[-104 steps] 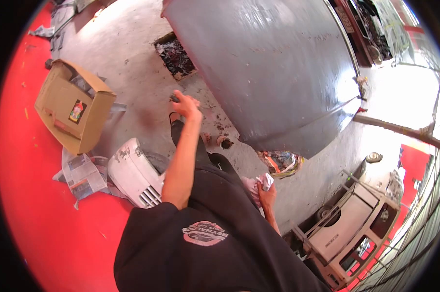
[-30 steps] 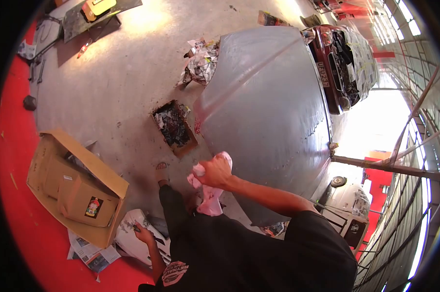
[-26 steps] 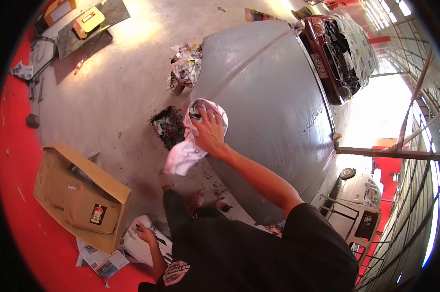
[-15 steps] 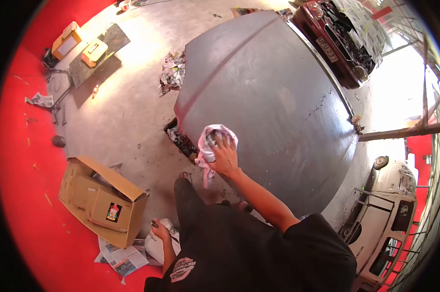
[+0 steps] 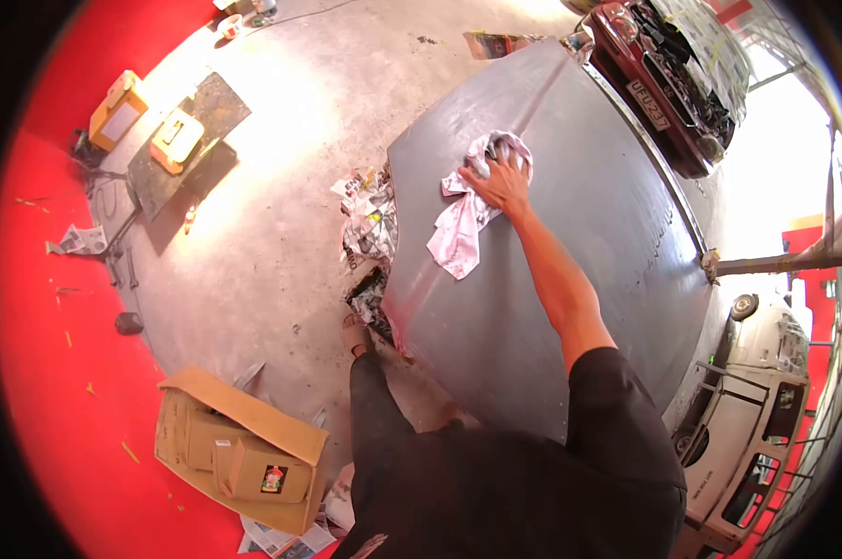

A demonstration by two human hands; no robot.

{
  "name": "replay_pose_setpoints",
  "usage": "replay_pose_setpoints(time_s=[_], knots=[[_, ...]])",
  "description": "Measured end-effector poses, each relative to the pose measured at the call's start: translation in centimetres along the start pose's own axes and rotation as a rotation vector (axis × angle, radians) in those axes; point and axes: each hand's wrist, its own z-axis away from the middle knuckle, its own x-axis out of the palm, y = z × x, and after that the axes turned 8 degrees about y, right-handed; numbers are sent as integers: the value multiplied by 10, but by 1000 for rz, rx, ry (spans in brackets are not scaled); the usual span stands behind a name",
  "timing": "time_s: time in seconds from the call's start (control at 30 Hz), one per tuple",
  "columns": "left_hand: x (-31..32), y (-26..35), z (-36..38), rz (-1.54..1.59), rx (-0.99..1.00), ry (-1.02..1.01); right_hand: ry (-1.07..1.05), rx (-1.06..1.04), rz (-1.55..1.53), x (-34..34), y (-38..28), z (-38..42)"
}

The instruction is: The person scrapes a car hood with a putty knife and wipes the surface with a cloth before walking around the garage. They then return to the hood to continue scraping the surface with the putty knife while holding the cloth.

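My right hand [image 5: 503,184] presses a pinkish-white cloth [image 5: 458,238] onto a large grey car hood [image 5: 495,359]. The fingers are bent over the bunched part of the cloth, and a loose end trails across the panel toward me. My arm stretches far out over the hood. Crumpled newspaper [image 5: 370,214] sticks out from beneath the hood's left edge. My left hand is out of view.
An open cardboard box [image 5: 319,480] stands on the floor at lower left, with newspaper under it. A low board [image 5: 221,102] carries a yellow case [image 5: 177,140]. Beyond the hood is a dark red car [image 5: 663,84]; a white van [image 5: 733,447] is at right.
My right hand has carried the cloth from the hood's near left edge farther up the panel. I have leaned and stepped forward. My left hand, holding something small and dark, has left view.
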Motion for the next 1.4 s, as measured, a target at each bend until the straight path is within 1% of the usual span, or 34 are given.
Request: replay_pose_setpoints(time_s=[0.03, 0.1, 0.13, 0.17, 0.2, 0.23, 0.27, 0.33, 0.37, 0.47, 0.5, 0.53, 0.57, 0.6, 0.63, 0.67, 0.7, 0.77, 0.83, 0.9, 0.97, 1.03, 1.1, 1.17, 1.23, 1.33, 1.4], knots=[[-4, 12, -15, -2, -6, -16, -70, -58, 54, 5, -8, -29], [-15, 32, -45, 4, -14, -46, -32, -199, 78, 22, -24, -49], [-21, 43, -60, 8, -19, -65, 37, -315, -13, 22, -37, -43], [-26, 53, -72, 14, -31, -74, 20, -457, -31, 20, -50, -27], [-28, 55, -86, 20, -37, -86, 13, -625, -87, 8, -66, 6], [-35, 71, -93, 34, -44, -109, -114, -602, -158, 16, -76, 51], [-38, 82, -102, 45, -51, -120, -282, -606, -189, 6, -92, 101], [-46, 93, -115, 56, -64, -142, -381, -714, -328, -19, -118, 192], [-50, 98, -121, 57, -65, -148, -494, -689, -430, -9, -116, 238], [-59, 104, -134, 46, -56, -161, -621, -498, -299, -14, -95, 254], [-62, 104, -136, 39, -50, -165, -398, -441, -372, -20, -88, 224], [-65, 102, -138, 28, -42, -166, -260, -374, -305, -31, -85, 184], [-68, 99, -139, 17, -31, -169, -59, -273, -262, -21, -74, 147], [-69, 97, -140, 7, -18, -171, 98, -249, -144, -18, -61, 105], [-71, 93, -140, -5, -7, -167, 273, -110, -143, -5, -46, 61], [-73, 88, -140, -14, 3, -165, 325, -5, 36, 22, -20, 20], [-73, 83, -138, -23, 15, -159, 359, 80, -1, 30, -10, -22], [-72, 71, -132, -40, 33, -146, 352, 122, -7, 50, -6, -84], [-77, 54, -126, -60, 57, -127, 202, -79, -56, 56, -33, -97], [-78, 42, -116, -64, 77, -105, 195, -396, -310, 41, -70, -62], [-77, 28, -106, -68, 107, -85, 118, -484, -324, 32, -95, 4], [-76, 13, -93, -70, 138, -70, 119, -542, -331, 22, -106, 81], [-70, 2, -78, -64, 183, -56, 56, -479, -415, 13, -113, 157], [-63, -7, -63, -60, 231, -47, -44, -459, -458, 0, -110, 232], [-55, -19, -46, -47, 270, -38, -46, -368, -510, -18, -97, 305], [-46, -36, -20, -49, 332, -21, 169, -130, -444, -42, -66, 407], [-43, -44, -7, -57, 377, -16, 131, -39, -390, -54, -39, 473]])
